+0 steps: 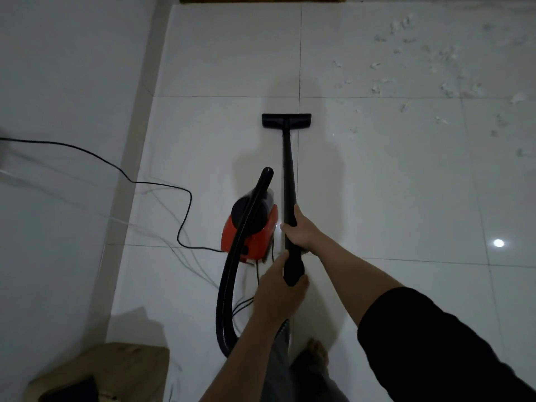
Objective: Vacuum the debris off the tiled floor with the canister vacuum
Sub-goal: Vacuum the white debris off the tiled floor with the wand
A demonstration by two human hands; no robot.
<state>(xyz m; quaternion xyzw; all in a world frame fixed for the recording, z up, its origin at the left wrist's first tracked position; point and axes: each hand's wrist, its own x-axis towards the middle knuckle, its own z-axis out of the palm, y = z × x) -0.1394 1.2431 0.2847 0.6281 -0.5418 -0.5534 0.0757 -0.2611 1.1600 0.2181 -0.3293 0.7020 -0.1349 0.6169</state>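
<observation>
White tiled floor [377, 184] lies open beyond nozzle [286, 121].

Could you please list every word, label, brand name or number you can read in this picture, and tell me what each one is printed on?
None can be read.
Red canister vacuum: no brand or label can be made out on its body; the image is dim and blurred there.
Black wand and floor nozzle: plain black, no print visible.
Dark object on the wooden stool: too dark to show any text.
</observation>
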